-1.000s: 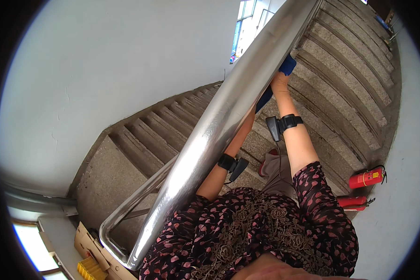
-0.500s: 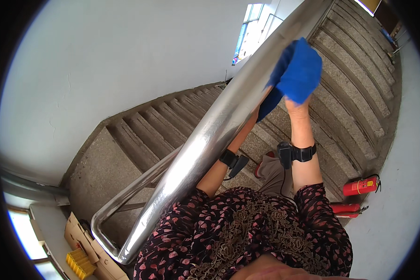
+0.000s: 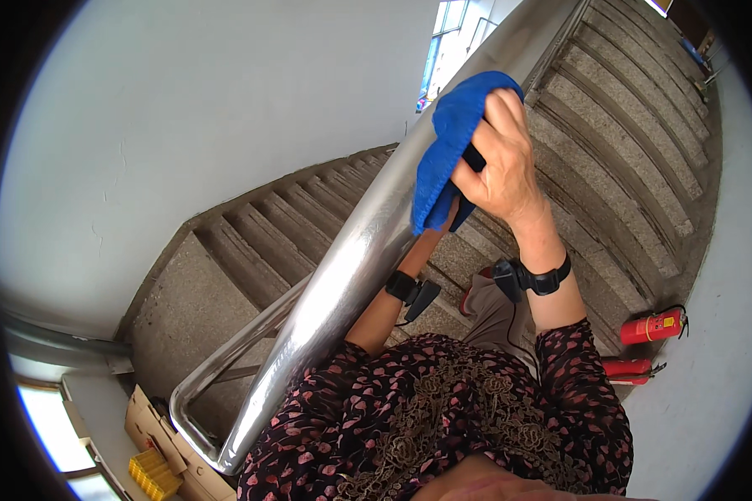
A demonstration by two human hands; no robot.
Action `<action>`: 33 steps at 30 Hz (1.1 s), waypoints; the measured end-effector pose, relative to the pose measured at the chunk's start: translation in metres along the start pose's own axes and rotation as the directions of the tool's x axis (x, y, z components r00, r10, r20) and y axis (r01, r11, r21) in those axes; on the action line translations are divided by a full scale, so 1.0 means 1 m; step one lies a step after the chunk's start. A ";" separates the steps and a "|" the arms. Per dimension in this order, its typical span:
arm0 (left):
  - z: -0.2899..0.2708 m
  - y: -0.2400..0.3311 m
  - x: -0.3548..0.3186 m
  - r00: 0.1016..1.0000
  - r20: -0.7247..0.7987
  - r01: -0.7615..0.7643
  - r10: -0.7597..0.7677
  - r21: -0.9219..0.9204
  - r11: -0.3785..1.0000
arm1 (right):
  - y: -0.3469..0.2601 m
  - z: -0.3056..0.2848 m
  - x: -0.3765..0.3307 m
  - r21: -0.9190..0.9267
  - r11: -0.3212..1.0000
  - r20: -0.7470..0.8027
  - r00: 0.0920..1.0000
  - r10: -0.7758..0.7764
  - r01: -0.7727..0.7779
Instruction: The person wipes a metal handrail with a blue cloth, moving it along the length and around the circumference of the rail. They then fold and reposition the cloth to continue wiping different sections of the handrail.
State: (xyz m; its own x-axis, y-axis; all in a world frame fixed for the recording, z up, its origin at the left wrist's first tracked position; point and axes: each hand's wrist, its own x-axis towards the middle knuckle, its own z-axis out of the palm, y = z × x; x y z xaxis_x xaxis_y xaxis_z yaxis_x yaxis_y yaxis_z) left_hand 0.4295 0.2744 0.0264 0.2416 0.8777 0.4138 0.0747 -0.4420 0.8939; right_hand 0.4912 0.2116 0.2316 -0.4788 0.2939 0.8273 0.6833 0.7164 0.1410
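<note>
A blue cloth (image 3: 447, 138) is draped over the thick, shiny metal handrail (image 3: 351, 242) of a staircase. My right hand (image 3: 503, 163) grips the cloth from the right, fingers bent into its folds, and presses it against the top and near side of the rail. From below, my left forearm (image 3: 424, 252) reaches up along the rail's right side. My left hand is hidden behind the cloth and the rail, so its fingers do not show. Each wrist wears a black strap with a small black device.
Stone stairs (image 3: 618, 142) climb at the right; another flight (image 3: 267, 230) lies beyond the rail. Red fire extinguishers (image 3: 650, 327) stand by the right wall. A thinner metal rail (image 3: 226, 363) bends below the handrail. Cardboard (image 3: 154, 426) and a yellow crate-like object (image 3: 153, 474) sit lower left.
My right hand has brought the cloth from the rail's right side leftward and slightly down onto the rail. The cloth, which covered that hand before, now leaves its back and fingers showing.
</note>
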 end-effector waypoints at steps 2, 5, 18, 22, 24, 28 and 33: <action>0.001 -0.001 -0.002 0.998 0.065 -0.014 -0.008 0.330 0.944 | 0.006 0.004 0.014 -0.043 0.998 -0.011 0.999 -0.044 0.043; -0.004 0.000 -0.009 0.994 -0.078 -0.044 0.082 0.406 0.913 | 0.010 0.007 0.027 -0.041 0.996 0.032 0.997 -0.072 0.073; -0.028 -0.024 -0.029 0.953 -0.071 -0.078 0.294 0.880 0.468 | 0.044 0.014 0.073 -0.192 0.968 0.500 0.832 0.240 -0.164; -0.033 -0.005 -0.036 0.976 -0.129 -0.033 0.173 0.704 0.710 | 0.046 0.023 0.086 -0.173 0.973 0.467 0.858 0.216 -0.151; -0.034 0.002 -0.041 0.979 -0.142 -0.022 0.144 0.631 0.775 | 0.044 0.023 0.084 -0.179 0.980 0.489 0.856 0.168 -0.090; -0.037 0.012 -0.055 0.982 -0.157 -0.011 0.105 0.505 0.863 | 0.040 0.023 0.080 -0.152 0.985 0.456 0.879 0.139 -0.076; -0.051 0.024 -0.094 0.988 -0.153 0.023 0.034 0.354 0.935 | 0.036 0.017 0.085 -0.299 0.947 0.578 0.768 0.276 -0.115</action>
State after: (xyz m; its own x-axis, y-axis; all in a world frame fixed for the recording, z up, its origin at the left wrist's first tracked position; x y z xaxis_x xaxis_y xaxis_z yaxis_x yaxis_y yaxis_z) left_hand 0.3595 0.1912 0.0176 0.0933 0.8804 0.4650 0.4178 -0.4586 0.7843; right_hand 0.4660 0.2736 0.2973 -0.4977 0.7893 0.3595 0.8673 0.4553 0.2011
